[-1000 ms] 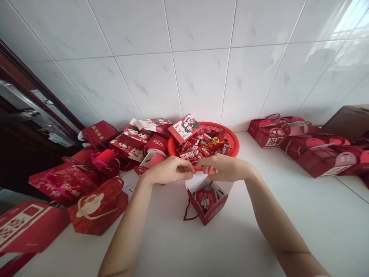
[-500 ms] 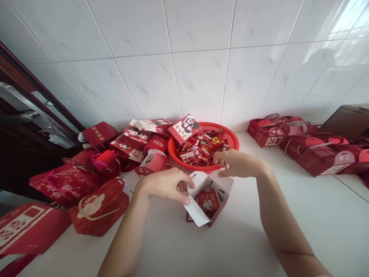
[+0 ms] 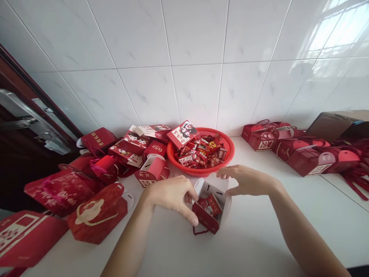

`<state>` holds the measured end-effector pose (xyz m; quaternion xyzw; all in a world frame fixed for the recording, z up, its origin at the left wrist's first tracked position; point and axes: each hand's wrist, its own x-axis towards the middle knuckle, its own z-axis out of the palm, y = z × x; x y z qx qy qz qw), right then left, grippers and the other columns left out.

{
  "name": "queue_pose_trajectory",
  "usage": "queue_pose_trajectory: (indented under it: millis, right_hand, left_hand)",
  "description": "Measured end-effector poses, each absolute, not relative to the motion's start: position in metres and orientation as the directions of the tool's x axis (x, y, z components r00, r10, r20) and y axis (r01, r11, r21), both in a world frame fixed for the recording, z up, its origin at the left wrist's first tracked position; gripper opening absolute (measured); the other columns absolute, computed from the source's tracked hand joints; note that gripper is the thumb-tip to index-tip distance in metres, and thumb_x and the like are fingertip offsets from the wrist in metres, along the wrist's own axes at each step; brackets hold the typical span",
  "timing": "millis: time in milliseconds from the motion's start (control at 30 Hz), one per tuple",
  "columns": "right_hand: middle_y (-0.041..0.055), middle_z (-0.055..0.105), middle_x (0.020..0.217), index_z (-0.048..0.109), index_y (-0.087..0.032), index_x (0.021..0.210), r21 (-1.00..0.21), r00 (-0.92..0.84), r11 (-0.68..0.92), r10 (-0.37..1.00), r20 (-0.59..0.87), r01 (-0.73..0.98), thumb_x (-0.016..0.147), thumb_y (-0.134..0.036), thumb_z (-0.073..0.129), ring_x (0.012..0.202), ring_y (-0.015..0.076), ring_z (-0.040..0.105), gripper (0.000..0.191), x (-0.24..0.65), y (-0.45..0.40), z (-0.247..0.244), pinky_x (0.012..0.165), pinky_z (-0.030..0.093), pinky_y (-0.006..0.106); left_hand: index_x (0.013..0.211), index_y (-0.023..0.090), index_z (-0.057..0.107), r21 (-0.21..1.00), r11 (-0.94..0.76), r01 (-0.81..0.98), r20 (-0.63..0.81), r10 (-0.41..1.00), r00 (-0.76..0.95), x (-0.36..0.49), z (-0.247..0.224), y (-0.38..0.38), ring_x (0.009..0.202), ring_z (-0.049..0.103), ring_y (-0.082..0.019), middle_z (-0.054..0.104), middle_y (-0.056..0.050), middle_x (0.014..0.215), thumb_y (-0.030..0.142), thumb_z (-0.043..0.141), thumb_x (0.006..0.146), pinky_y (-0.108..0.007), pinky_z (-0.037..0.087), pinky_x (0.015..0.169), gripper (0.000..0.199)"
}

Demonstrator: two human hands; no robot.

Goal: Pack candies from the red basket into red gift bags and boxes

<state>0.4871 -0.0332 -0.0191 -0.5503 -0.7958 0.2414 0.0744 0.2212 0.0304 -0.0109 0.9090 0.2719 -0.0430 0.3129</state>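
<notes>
A small dark-red box (image 3: 205,219) with white insides stands on the white table, its top open. Inside lies a red candy packet (image 3: 211,204). My left hand (image 3: 175,198) is at the box's left side, thumb and fingers apart, the thumb near its front wall. At the right flap of the box is my right hand (image 3: 248,181), thumb and fingers spread around the flap's edge; a firm grip cannot be made out. Just behind the box sits a red plastic basket (image 3: 198,172) holding wrapped candies (image 3: 206,152).
Red gift boxes (image 3: 99,213) crowd the left side, and one patterned box (image 3: 183,134) leans on the basket's rim. More red boxes (image 3: 307,161) and a brown box (image 3: 331,125) stand at the right. A tiled wall is behind.
My right hand has moved from the basket's candies down to the box's right flap. The box's front-left flap, earlier folded outward by my left thumb, no longer sticks out. The view has shifted slightly.
</notes>
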Motion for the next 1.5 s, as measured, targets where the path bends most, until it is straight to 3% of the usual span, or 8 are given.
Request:
queue_pose_trajectory:
  millis: [233, 333, 500, 767, 933, 1067, 1267, 1500]
  right_hand:
    - [0.0099, 0.064, 0.130, 0.066, -0.025, 0.115, -0.707, -0.352, 0.391, 0.912, 0.211, 0.589, 0.081, -0.029, 0.075, 0.105, 0.0245, 0.066, 0.035, 0.489, -0.064, -0.055, 0.090, 0.056, 0.040]
    - [0.0095, 0.068, 0.121, 0.066, -0.025, 0.116, -0.810, -0.325, 0.416, 0.898, 0.296, 0.413, 0.087, -0.036, 0.072, 0.105, 0.0236, 0.068, 0.032, 0.484, -0.070, -0.068, 0.093, 0.056, 0.040]
    - [0.0092, 0.074, 0.102, 0.069, -0.020, 0.107, -0.864, -0.320, 0.430, 0.883, 0.343, 0.261, 0.092, -0.041, 0.069, 0.094, 0.0211, 0.070, 0.026, 0.484, -0.068, -0.083, 0.087, 0.057, 0.036]
    - [0.0082, 0.075, 0.088, 0.075, -0.021, 0.097, -0.870, -0.335, 0.427, 0.880, 0.338, 0.246, 0.093, -0.044, 0.066, 0.090, 0.0219, 0.066, 0.024, 0.490, -0.065, -0.098, 0.082, 0.055, 0.036]
    - [0.0077, 0.073, 0.085, 0.075, -0.021, 0.092, -0.864, -0.260, 0.424, 0.897, 0.359, 0.271, 0.095, -0.047, 0.064, 0.084, 0.0201, 0.064, 0.028, 0.485, -0.064, -0.107, 0.079, 0.054, 0.034]
    - [0.0062, 0.071, 0.083, 0.073, -0.022, 0.086, -0.847, -0.080, 0.403, 0.912, 0.401, 0.346, 0.093, -0.046, 0.065, 0.077, 0.0186, 0.064, 0.027, 0.474, -0.063, -0.117, 0.074, 0.054, 0.032]
    - [0.0071, 0.072, 0.101, 0.070, -0.025, 0.100, -0.831, 0.040, 0.401, 0.893, 0.449, 0.386, 0.092, -0.036, 0.066, 0.095, 0.0225, 0.068, 0.014, 0.456, -0.061, -0.129, 0.085, 0.056, 0.036]
    - [0.0071, 0.073, 0.107, 0.067, -0.023, 0.104, -0.885, 0.110, 0.316, 0.922, 0.371, 0.342, 0.093, -0.037, 0.060, 0.096, 0.0219, 0.070, 0.019, 0.453, -0.059, -0.132, 0.085, 0.056, 0.035]
  left_hand:
    - [0.084, 0.026, 0.080, 0.432, -0.661, 0.613, -0.329, 0.517, 0.790, 0.233, -0.014, 0.022, 0.076, 0.066, -0.022, 0.072, -0.001, 0.072, 0.042, 0.074, 0.078, -0.027, 0.038, 0.062, 0.018]
    - [0.094, 0.025, 0.076, 0.371, -0.673, 0.640, -0.316, 0.556, 0.768, 0.242, -0.019, 0.019, 0.078, 0.066, -0.023, 0.070, -0.002, 0.075, 0.041, 0.072, 0.079, -0.028, 0.036, 0.059, 0.022]
    - [0.088, 0.024, 0.067, 0.324, -0.679, 0.659, -0.234, 0.617, 0.751, 0.256, -0.024, 0.013, 0.084, 0.066, -0.023, 0.071, -0.001, 0.084, 0.028, 0.069, 0.077, -0.028, 0.033, 0.058, 0.012]
    - [0.080, 0.023, 0.061, 0.351, -0.652, 0.672, -0.191, 0.652, 0.734, 0.260, -0.030, 0.023, 0.075, 0.062, -0.020, 0.066, 0.002, 0.076, 0.023, 0.069, 0.074, -0.028, 0.031, 0.059, 0.010]
    - [0.129, 0.028, 0.057, 0.403, -0.670, 0.623, -0.141, 0.627, 0.766, 0.264, -0.033, 0.023, 0.079, 0.065, -0.024, 0.065, 0.002, 0.080, 0.030, 0.069, 0.077, -0.028, 0.036, 0.064, 0.054]
    - [0.137, 0.024, 0.052, 0.503, -0.638, 0.583, -0.173, 0.587, 0.791, 0.269, -0.037, 0.020, 0.077, 0.066, -0.025, 0.063, 0.002, 0.075, 0.050, 0.075, 0.074, -0.029, 0.042, 0.066, 0.072]
    - [0.140, 0.023, 0.053, 0.641, -0.604, 0.474, -0.210, 0.456, 0.865, 0.269, -0.041, 0.024, 0.072, 0.066, -0.019, 0.068, 0.002, 0.075, 0.039, 0.063, 0.085, -0.027, 0.045, 0.067, 0.058]
    - [0.139, 0.024, 0.056, 0.600, -0.568, 0.563, -0.206, 0.570, 0.795, 0.277, -0.048, 0.019, 0.072, 0.065, -0.022, 0.063, 0.003, 0.069, 0.047, 0.067, 0.082, -0.029, 0.045, 0.067, 0.062]
